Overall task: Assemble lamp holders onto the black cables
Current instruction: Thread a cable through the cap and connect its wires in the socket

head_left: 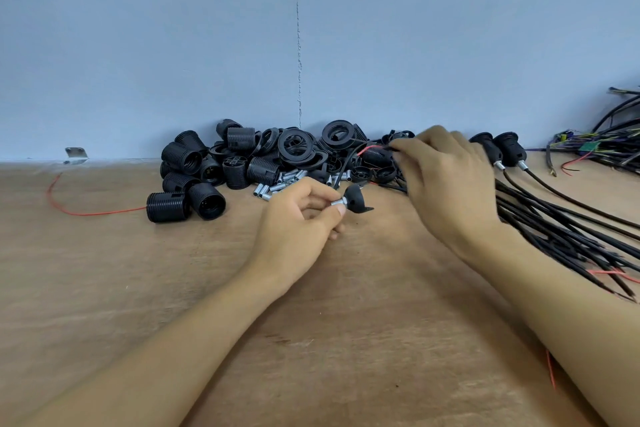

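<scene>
Pinching the metal tube point(337, 202) of a black lamp holder cap point(358, 199) between thumb and curled fingers, your left hand point(298, 218) holds it over the tabletop point(138, 270), just in front of the pile of lamp holder parts point(242, 159) at the wall. Your right hand point(446, 177) is a little blurred; its curled fingers pinch the end of one black cable point(347, 161), where a red wire point(367, 149) shows. The bundle of black cables point(554, 229) lies under your right wrist, beside two assembled lamp holders point(498, 149).

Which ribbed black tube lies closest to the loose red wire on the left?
The ribbed tube lying on its side farthest front-left: the red wire ends right at it; the others sit farther right or behind.
</scene>
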